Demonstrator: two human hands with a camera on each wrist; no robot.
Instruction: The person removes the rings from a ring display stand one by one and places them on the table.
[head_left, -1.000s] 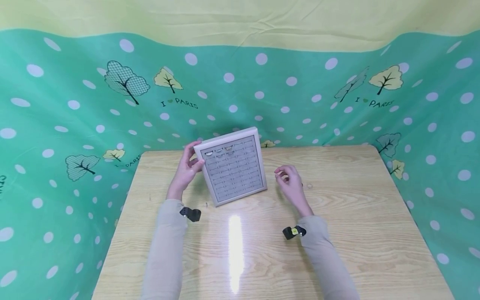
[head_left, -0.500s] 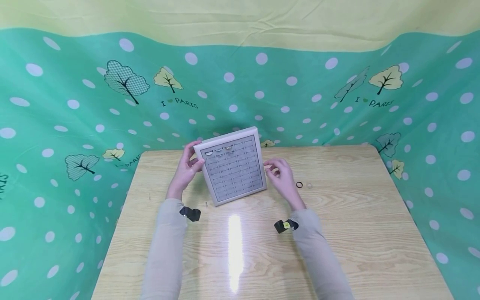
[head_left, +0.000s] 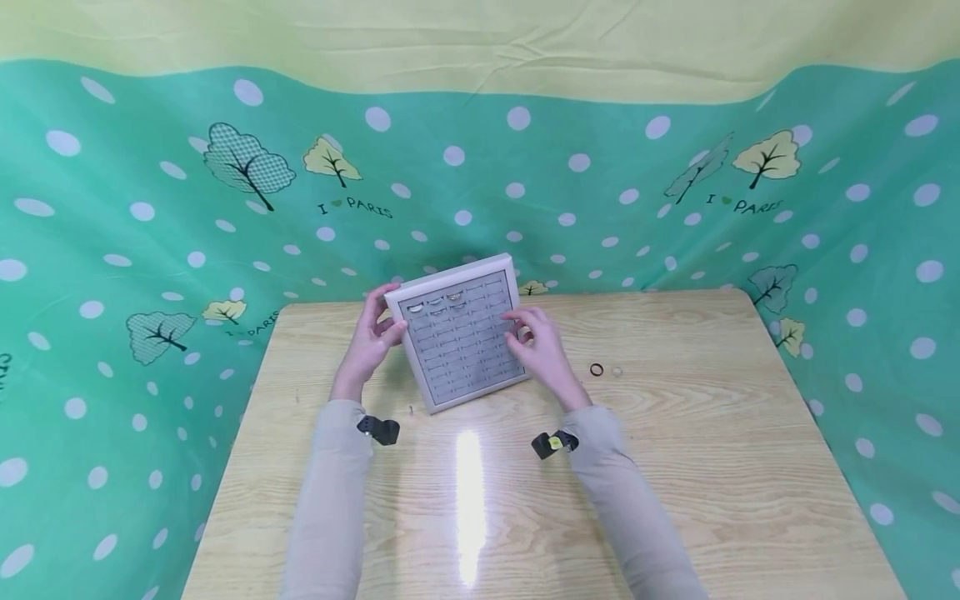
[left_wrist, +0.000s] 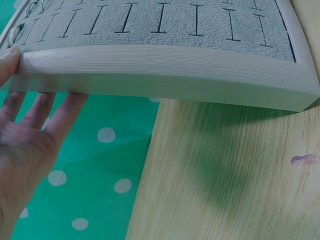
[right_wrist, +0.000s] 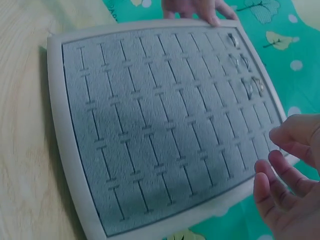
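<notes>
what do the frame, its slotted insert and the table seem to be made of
Frame: perhaps wood or plastic, satin finish; fine parallel lines run along it.
Slotted insert: likely foam or fabric, matte, as its grey face looks nubbly.
Table: wood or printed laminate, somewhat glossy, given the grain and bright reflection.

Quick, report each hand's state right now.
Left hand: closed, holding the tray by its edge.
Right hand: fingers bent, by the tray's right side; whether it holds anything cannot be told.
</notes>
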